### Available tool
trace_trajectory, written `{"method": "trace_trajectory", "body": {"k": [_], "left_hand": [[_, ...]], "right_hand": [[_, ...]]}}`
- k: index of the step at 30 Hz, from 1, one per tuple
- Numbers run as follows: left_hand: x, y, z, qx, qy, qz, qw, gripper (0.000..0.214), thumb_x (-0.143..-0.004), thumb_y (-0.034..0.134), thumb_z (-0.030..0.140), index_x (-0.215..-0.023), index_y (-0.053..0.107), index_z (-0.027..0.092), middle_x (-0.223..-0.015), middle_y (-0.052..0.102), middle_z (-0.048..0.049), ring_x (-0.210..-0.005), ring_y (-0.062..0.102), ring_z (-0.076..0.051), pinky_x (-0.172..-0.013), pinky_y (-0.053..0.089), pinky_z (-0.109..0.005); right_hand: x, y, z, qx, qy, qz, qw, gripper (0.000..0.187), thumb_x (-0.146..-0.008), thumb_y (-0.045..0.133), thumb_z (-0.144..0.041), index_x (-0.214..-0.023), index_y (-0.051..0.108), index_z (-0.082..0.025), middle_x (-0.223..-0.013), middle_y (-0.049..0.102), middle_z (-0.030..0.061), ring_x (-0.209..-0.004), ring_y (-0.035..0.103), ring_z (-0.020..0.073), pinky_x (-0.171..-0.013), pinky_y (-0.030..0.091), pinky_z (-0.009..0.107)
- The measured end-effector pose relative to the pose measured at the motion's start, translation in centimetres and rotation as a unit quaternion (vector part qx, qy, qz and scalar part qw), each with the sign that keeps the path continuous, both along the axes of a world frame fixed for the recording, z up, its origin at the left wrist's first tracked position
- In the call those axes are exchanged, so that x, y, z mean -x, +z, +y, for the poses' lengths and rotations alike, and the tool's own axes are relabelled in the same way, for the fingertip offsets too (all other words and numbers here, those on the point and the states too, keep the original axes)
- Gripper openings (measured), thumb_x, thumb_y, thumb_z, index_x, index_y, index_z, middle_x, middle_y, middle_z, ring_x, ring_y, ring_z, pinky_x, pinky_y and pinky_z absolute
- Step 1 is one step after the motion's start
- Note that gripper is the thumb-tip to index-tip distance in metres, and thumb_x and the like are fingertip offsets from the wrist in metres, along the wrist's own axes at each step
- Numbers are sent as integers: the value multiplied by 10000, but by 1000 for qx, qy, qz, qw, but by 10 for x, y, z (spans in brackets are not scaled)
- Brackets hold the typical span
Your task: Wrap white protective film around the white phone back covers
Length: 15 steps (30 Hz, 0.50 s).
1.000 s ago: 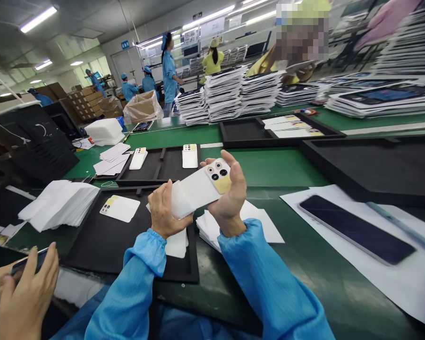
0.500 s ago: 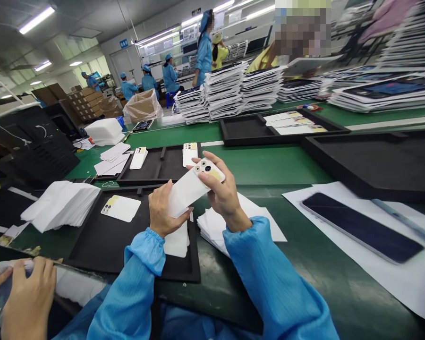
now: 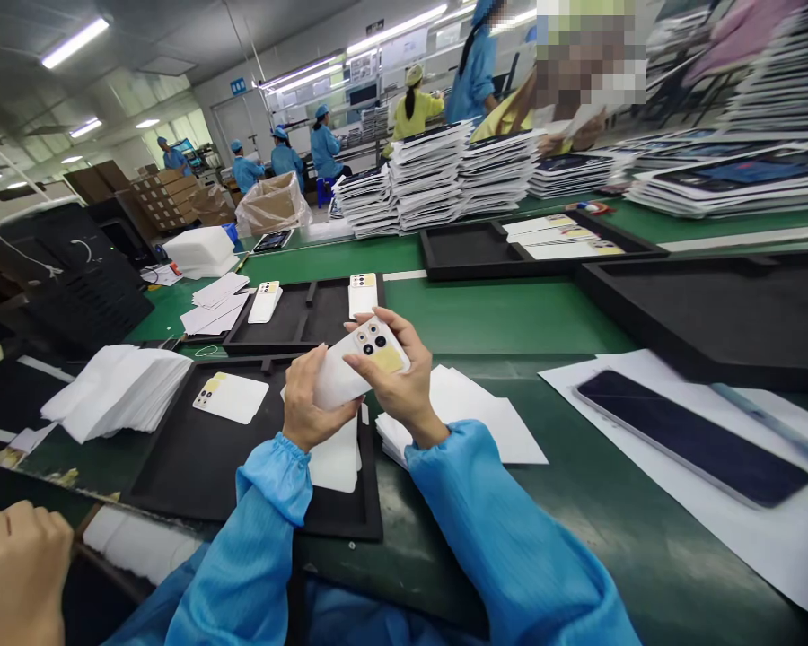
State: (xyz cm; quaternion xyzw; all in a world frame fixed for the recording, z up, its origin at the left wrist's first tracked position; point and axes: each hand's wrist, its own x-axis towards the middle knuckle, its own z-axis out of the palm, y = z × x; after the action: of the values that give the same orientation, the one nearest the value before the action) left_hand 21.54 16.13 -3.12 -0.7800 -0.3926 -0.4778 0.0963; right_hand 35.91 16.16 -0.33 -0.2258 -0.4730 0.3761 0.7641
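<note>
I hold a white phone back cover (image 3: 355, 363) with a yellow camera patch between both hands, above a black foam tray (image 3: 195, 458). My left hand (image 3: 308, 405) grips its lower end. My right hand (image 3: 396, 379) grips the camera end, fingers over the yellow patch. In the tray lies another white cover (image 3: 231, 397), and a white sheet (image 3: 337, 459) lies under my hands. A stack of white sheets (image 3: 471, 414) rests on the green belt just right of my right hand.
A second black tray (image 3: 306, 316) ahead holds two white covers. A pile of white sheets (image 3: 118, 388) lies at the left. A dark phone (image 3: 693, 438) lies on white paper at the right. A co-worker's hand (image 3: 13, 574) is at bottom left. Stacked trays (image 3: 431, 175) stand beyond.
I have lowered the cover and drawn it toward me, and my right-hand fingers shifted over the camera end. The co-worker's hands at bottom left dropped lower. A person in blue walked right in the background.
</note>
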Motion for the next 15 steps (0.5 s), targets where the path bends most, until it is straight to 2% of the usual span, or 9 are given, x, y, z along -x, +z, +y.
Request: {"method": "trace_trajectory", "body": {"k": [4, 7, 9, 12, 15], "left_hand": [[0, 0, -1, -18, -8, -15, 1000, 728, -735, 697, 497, -1321, 434, 154, -1186, 610, -143, -1096, 607, -258, -929, 526, -416], [1, -2, 0, -26, 4, -26, 999, 736, -729, 711, 491, -1319, 435, 149, -1176, 613, -146, -1088, 610, -255, -931, 530, -407], [3, -2, 1, -23, 18, -20, 999, 782, -715, 722, 502, -1339, 408, 152, -1181, 610, -151, -1092, 608, -263, -930, 532, -412], [4, -3, 3, -24, 21, -9, 999, 854, -695, 740, 508, -1373, 361, 154, -1176, 608, -155, -1095, 609, -272, -923, 535, -414], [5, -3, 3, -40, 10, -25, 999, 844, -698, 745, 467, -1381, 361, 153, -1165, 611, -147, -1082, 613, -262, -923, 534, -400]], "right_hand": [[5, -3, -1, 5, 20, -57, 998, 555, -703, 800, -316, -1196, 563, -225, -1210, 636, 97, -1092, 631, 236, -949, 511, 395], [0, -3, -1, 44, 13, -102, 994, 490, -773, 730, -396, -1213, 606, -218, -1258, 626, 96, -1134, 605, 238, -1009, 464, 406], [-5, -3, 0, 77, 33, -115, 990, 483, -815, 669, -460, -1227, 622, -214, -1256, 632, 86, -1132, 604, 241, -1014, 457, 408], [-6, -4, 0, 102, 73, -162, 979, 522, -874, 569, -507, -1294, 591, -198, -1166, 679, 74, -1064, 636, 247, -962, 487, 412], [-2, -6, -2, 83, 60, -264, 959, 559, -911, 500, -472, -1365, 524, -147, -1081, 705, 90, -933, 670, 252, -883, 513, 421]]}}
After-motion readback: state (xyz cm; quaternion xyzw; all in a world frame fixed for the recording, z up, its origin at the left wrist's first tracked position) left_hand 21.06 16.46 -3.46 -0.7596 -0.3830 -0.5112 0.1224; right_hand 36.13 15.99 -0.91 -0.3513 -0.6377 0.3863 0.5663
